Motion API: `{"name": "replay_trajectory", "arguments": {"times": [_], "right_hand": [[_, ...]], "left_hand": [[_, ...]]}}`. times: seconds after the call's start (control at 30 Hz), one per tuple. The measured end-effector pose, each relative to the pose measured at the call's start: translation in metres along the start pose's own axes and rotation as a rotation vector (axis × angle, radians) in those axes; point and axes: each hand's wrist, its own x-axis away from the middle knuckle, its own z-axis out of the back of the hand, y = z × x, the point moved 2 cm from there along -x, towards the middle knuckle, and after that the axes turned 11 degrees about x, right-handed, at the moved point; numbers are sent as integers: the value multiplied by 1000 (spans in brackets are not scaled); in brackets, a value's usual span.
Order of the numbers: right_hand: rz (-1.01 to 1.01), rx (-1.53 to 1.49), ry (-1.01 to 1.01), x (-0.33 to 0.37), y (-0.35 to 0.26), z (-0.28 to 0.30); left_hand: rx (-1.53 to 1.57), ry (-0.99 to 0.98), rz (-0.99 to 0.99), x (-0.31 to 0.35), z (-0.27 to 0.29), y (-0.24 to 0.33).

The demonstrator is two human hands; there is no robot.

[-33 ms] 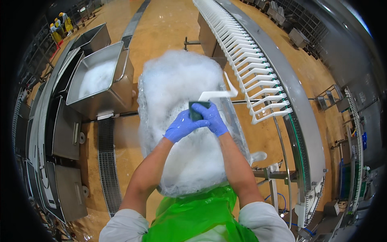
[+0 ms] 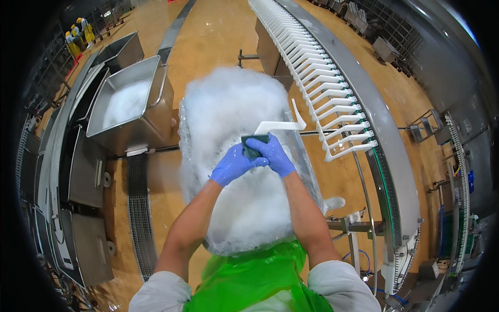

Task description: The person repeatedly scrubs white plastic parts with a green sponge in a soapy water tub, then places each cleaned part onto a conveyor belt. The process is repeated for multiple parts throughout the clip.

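Both my hands, in blue gloves, meet over a foam-filled tub [image 2: 306, 156] lined with clear plastic. My right hand [image 2: 274, 156] is closed on a dark green scouring pad [image 2: 251, 147], pressed around a white bent plastic hook [image 2: 278, 126]. Close against it, my left hand [image 2: 231, 164] has its fingers curled at the hook's lower part, which the pad and gloves hide. The hook's zigzag upper end sticks out past the pad, tip pointing up. White suds [image 2: 236, 99] heap up beyond my hands.
On the right curves a conveyor [image 2: 358, 78] with a row of similar white hooks [image 2: 332, 106]. A steel bin [image 2: 150, 125] holding suds stands at left, beside a floor drain grate [image 2: 139, 208]. People in yellow [image 2: 86, 30] are far off at upper left.
The hook and scouring pad have shifted slightly down and left, and the pad has tilted a little. Both hands keep their grip.
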Motion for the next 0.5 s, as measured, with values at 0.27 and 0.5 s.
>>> {"name": "replay_trajectory", "arguments": {"times": [0.27, 0.5], "right_hand": [[28, -121, 166, -2, -9, 33], [88, 253, 174, -5, -22, 20]], "left_hand": [[5, -56, 78, 4, -14, -5], [-7, 18, -136, 9, 1, -8]]}}
